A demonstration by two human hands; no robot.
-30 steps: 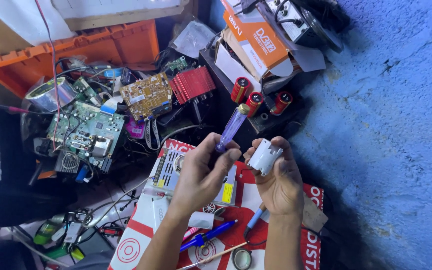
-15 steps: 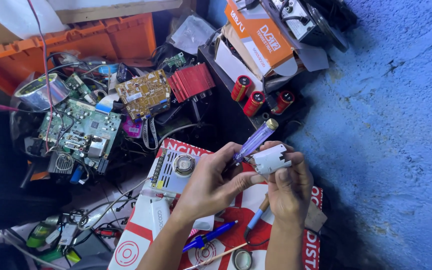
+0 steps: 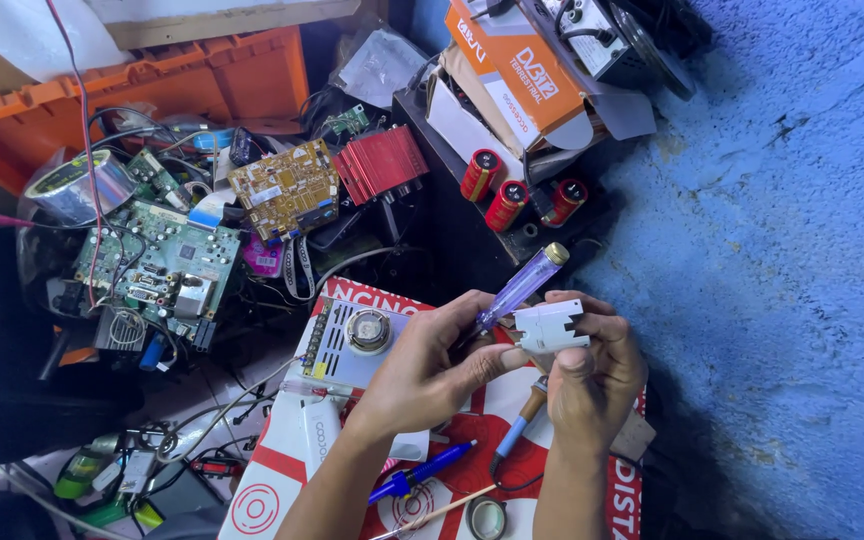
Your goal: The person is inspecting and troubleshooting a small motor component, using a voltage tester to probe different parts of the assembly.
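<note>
Prying at small white plastic casing (image 3: pixel 549 326), pinched in right hand (image 3: pixel 592 375) fingers; left hand (image 3: pixel 422 370) fingers pinching purple tester screwdriver (image 3: pixel 520 287), tip probably inside. Next: careful levering.

1. the left hand (image 3: pixel 422 375) has tilted the clear purple plastic tester screwdriver (image 3: pixel 522 285) from near upright to a slant, brass cap up-right.
2. the right hand (image 3: pixel 592 375) has brought the small white plastic block (image 3: pixel 549 327) down against the screwdriver's tip.
</note>
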